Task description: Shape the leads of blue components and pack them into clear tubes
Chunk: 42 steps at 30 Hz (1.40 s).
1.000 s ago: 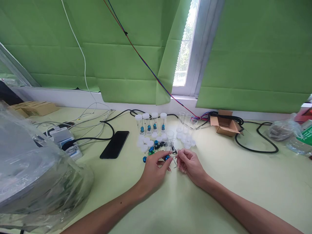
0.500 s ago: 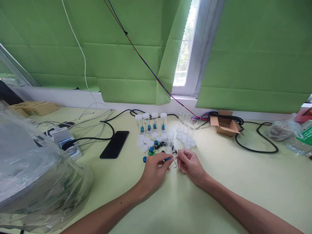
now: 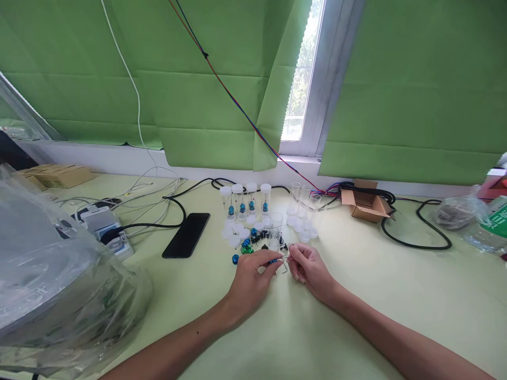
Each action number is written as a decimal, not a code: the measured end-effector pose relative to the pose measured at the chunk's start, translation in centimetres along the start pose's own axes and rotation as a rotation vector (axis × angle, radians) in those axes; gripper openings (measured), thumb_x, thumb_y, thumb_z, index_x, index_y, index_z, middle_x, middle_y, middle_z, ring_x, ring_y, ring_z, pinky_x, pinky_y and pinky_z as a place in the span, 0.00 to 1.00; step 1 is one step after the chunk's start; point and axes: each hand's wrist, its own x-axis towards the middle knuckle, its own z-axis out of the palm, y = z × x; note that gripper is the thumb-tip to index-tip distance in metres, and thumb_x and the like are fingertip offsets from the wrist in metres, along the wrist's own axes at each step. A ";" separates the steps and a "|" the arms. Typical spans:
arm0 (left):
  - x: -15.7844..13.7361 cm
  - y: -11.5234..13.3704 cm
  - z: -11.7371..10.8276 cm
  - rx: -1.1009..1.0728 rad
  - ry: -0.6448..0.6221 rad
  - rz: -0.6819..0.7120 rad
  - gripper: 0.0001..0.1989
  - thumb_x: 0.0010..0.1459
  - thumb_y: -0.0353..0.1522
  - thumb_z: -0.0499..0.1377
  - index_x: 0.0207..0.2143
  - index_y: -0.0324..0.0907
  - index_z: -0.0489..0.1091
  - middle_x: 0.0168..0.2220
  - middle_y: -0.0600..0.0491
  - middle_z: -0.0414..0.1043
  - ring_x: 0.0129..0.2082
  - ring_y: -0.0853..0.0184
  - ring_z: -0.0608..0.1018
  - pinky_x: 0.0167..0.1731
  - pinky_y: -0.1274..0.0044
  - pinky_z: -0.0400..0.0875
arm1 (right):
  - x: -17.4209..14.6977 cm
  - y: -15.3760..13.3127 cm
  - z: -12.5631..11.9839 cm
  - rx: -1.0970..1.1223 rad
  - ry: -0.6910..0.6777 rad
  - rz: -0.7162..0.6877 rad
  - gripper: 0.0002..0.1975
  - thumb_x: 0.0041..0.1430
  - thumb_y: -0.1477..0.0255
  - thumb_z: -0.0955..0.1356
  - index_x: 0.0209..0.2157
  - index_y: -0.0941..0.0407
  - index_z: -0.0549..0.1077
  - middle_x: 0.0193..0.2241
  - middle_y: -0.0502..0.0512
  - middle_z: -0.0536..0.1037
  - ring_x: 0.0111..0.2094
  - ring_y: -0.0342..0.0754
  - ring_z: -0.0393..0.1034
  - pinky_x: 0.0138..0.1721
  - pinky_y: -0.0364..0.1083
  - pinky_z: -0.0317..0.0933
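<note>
One small blue piece [image 3: 273, 261] is pinched by left hand [image 3: 253, 272], right hand's [image 3: 308, 264] grip unclear.

The bare left hand [image 3: 253, 274] is covering most of a small blue metallic part [image 3: 273, 261]; a thin silvery rod [image 3: 283, 257] is appearing too small to identify. The view's edges are cutting off a bulky clear-plastic-wrapped object [image 3: 71, 285] and a green-labelled transparent bottle [image 3: 498, 217].

Tabletop [image 3: 356, 264]: pale yellow-green.
Capped tubes [image 3: 238, 198]: upright, four in a row.
White caps [image 3: 234, 240]: clustered in front of the tubes.
Blue and green parts [image 3: 246, 249]: loose, beside the caps.
Black phone [image 3: 186, 235]: flat, left of the caps.
Open carton [image 3: 370, 212]: towards the back, right.
</note>
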 end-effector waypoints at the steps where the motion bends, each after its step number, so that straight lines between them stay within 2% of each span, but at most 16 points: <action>1: 0.0 0.0 0.0 0.014 0.002 0.013 0.07 0.59 0.31 0.60 0.36 0.44 0.79 0.32 0.52 0.80 0.28 0.68 0.78 0.31 0.77 0.73 | 0.0 0.0 0.0 -0.007 -0.004 -0.005 0.22 0.59 0.54 0.67 0.23 0.56 0.65 0.10 0.43 0.64 0.11 0.36 0.48 0.14 0.40 0.39; 5: -0.1 -0.1 -0.1 0.066 0.012 0.064 0.08 0.60 0.31 0.59 0.37 0.45 0.79 0.35 0.52 0.81 0.34 0.64 0.80 0.36 0.75 0.74 | 0.0 -0.1 0.0 -0.032 -0.016 -0.017 0.22 0.60 0.54 0.67 0.22 0.56 0.65 0.09 0.43 0.63 0.11 0.36 0.45 0.15 0.41 0.39; 18: -0.2 -0.4 0.0 0.108 0.033 0.137 0.07 0.59 0.30 0.60 0.38 0.44 0.78 0.36 0.51 0.81 0.35 0.65 0.81 0.38 0.75 0.75 | 0.0 0.0 0.1 -0.041 0.000 -0.031 0.22 0.60 0.53 0.66 0.22 0.56 0.65 0.08 0.42 0.60 0.11 0.36 0.44 0.16 0.41 0.40; 26: -0.2 -0.4 0.1 0.113 0.034 0.098 0.08 0.61 0.31 0.58 0.39 0.44 0.77 0.36 0.51 0.80 0.33 0.66 0.80 0.33 0.76 0.74 | 0.0 0.3 0.2 -0.036 0.055 -0.056 0.22 0.60 0.54 0.67 0.22 0.56 0.66 0.09 0.41 0.60 0.11 0.36 0.46 0.15 0.41 0.41; 33: -0.2 -0.5 0.2 0.111 0.036 0.089 0.08 0.61 0.31 0.58 0.39 0.44 0.77 0.36 0.50 0.80 0.33 0.66 0.79 0.34 0.75 0.74 | 0.0 0.4 0.3 -0.043 0.062 -0.054 0.22 0.59 0.54 0.67 0.22 0.56 0.65 0.09 0.41 0.59 0.11 0.36 0.46 0.14 0.40 0.41; 42: 0.1 -0.3 -0.1 0.099 0.052 0.066 0.06 0.60 0.31 0.59 0.37 0.42 0.76 0.34 0.52 0.79 0.28 0.69 0.77 0.29 0.79 0.72 | -0.7 -0.5 0.7 -0.268 0.188 -0.199 0.21 0.62 0.56 0.66 0.23 0.56 0.66 0.14 0.45 0.64 0.14 0.38 0.52 0.18 0.42 0.48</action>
